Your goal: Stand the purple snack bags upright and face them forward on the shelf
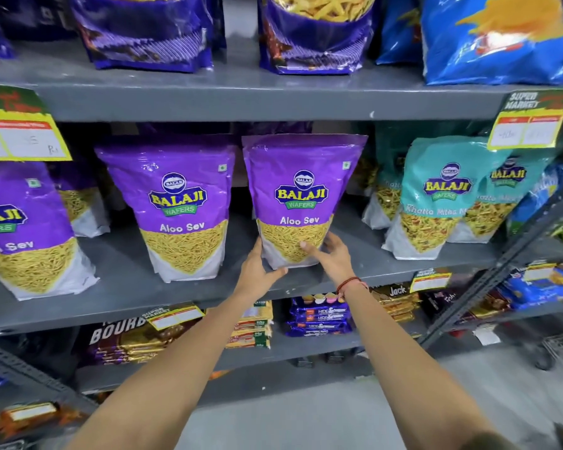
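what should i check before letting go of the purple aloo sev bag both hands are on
1. Held purple Aloo Sev foil bag upright: ok, it stands straight.
2. Label faces forward: ok, the logo and name read squarely.
3. Base flat on the grey metal shelf: cannot tell, the left hand and right hand cover its bottom corners.
4. Grip: ok, both hands press the lower edges, left at the left corner, right at the front right.
5. Gap to the neighbouring purple Aloo Sev bag on the left: ok, the two stand apart.
6. In line with that neighbour: not ok, the held bag sits further back.
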`<move>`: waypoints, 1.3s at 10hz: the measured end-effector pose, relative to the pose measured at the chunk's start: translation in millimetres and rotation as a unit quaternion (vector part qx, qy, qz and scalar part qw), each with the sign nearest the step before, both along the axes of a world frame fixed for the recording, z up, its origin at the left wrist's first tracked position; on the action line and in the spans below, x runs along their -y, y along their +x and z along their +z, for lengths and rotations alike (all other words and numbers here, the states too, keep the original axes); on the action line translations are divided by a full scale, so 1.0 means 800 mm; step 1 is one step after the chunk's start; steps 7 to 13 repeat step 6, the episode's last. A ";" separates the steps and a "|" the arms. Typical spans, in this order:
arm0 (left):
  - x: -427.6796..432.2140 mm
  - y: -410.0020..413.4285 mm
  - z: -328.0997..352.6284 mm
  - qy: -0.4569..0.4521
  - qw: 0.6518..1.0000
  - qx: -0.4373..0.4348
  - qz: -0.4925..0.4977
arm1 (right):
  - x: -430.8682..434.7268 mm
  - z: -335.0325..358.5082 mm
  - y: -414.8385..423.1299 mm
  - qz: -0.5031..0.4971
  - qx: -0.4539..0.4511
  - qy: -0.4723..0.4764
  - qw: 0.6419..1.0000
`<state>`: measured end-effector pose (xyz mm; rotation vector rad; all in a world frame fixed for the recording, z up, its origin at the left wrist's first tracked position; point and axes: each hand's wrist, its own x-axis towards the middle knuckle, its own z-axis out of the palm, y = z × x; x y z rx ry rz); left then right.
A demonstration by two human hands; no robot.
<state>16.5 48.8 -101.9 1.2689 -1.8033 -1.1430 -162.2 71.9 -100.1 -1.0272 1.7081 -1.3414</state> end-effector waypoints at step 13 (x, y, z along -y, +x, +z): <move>-0.018 0.073 0.065 -0.243 0.943 0.227 -0.013 | -0.066 0.007 0.062 -0.050 -0.260 -0.019 0.964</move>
